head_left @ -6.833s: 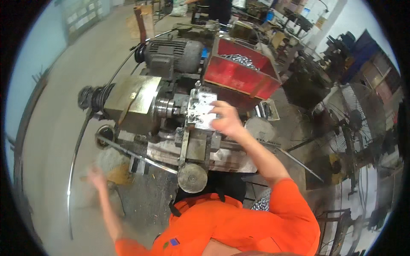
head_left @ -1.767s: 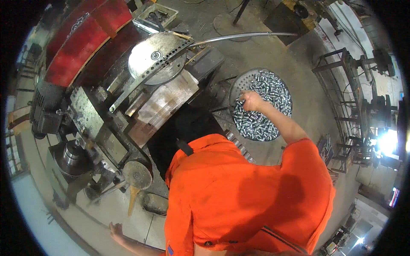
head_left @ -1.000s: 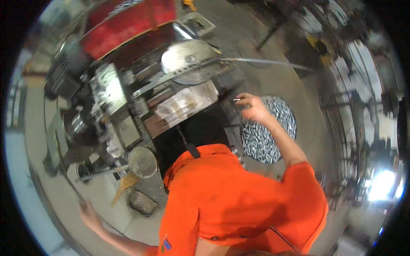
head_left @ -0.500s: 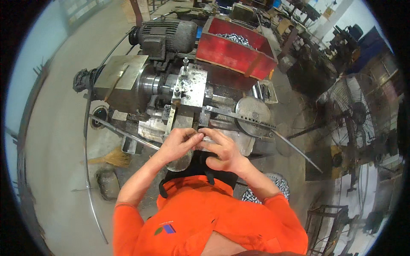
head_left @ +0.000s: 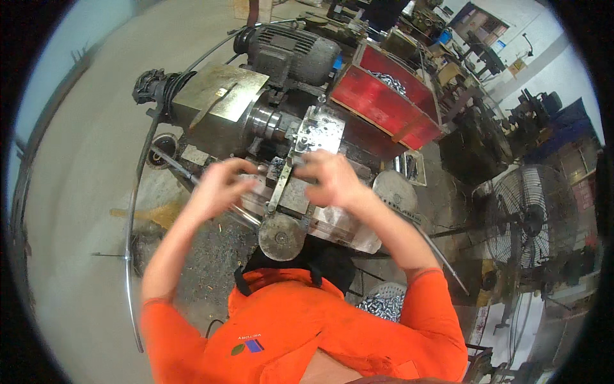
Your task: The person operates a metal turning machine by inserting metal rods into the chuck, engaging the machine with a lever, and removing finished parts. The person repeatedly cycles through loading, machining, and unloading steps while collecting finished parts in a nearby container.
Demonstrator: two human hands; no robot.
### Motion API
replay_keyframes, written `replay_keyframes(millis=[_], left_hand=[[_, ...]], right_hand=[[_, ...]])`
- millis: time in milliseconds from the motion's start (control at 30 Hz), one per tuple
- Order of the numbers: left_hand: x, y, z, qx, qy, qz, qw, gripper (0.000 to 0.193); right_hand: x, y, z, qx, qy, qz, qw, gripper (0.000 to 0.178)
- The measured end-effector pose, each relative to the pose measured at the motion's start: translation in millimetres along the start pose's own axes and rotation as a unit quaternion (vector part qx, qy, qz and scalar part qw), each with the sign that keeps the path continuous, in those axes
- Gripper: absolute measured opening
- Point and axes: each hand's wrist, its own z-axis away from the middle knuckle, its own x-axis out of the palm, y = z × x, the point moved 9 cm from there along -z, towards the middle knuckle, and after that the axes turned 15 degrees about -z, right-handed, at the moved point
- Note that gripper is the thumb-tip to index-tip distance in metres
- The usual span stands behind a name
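My left hand is over the left side of a small lathe-like machine, blurred by motion, with thumb and fingers apart and nothing visible between them. Its fingertips point toward the machine's spindle area, left of a long narrow metal bar. My right hand reaches over the front of the bright metal tool block. Its blurred fingertips are close to the bar, and whether they hold a small part cannot be made out. Left of the block is the shiny round spindle.
Behind the machine are a dark electric motor and a red box of small metal parts. A round metal disc lies before my waist. A basket of metal pieces stands at my right; a fan is farther right.
My hands were together in front of the machine; now they are apart, the left moved left and the right forward over the tool block. The view has shifted, too.
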Motion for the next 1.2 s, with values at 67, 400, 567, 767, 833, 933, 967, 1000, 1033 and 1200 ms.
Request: replay_keyframes(millis=[67, 400, 567, 767, 833, 933, 967, 1000, 1033, 1200], left_hand=[[-62, -41, 22, -0.065, 0.116, -0.009, 0.991, 0.022], [-159, -220, 200, -0.288, 0.207, -0.279, 0.892, 0.036], [-127, -207, 203, -0.308, 0.223, -0.349, 0.857, 0.033], [-146, -244, 197, -0.341, 0.191, -0.499, 0.774, 0.026], [-188, -280, 208, -0.369, 0.165, -0.523, 0.75, 0.022], [-260, -334, 208, -0.27, 0.186, -0.671, 0.665, 0.017], [-276, -357, 211, -0.258, 0.183, -0.686, 0.655, 0.02], [-287, -366, 207, -0.247, 0.184, -0.701, 0.643, 0.023], [-288, -348, 198, -0.25, 0.177, -0.687, 0.659, 0.018], [-292, -353, 181, -0.319, 0.252, -0.582, 0.704, 0.017]], right_hand=[[8, 29, -43, 0.073, -0.068, 0.094, 0.991, 0.032], [51, 126, -88, 0.177, -0.039, -0.036, 0.983, 0.025], [55, 118, -100, 0.145, -0.075, -0.01, 0.987, 0.027], [56, 120, -95, 0.17, -0.093, -0.003, 0.981, 0.024], [58, 122, -93, 0.169, -0.102, 0.011, 0.98, 0.024], [57, 115, -99, 0.172, -0.097, 0.032, 0.98, 0.025], [57, 115, -98, 0.182, -0.095, 0.026, 0.978, 0.024], [55, 117, -99, 0.189, -0.09, 0.019, 0.978, 0.024], [55, 118, -97, 0.196, -0.094, 0.021, 0.976, 0.025], [38, 102, -78, 0.106, -0.027, 0.023, 0.994, 0.033]])
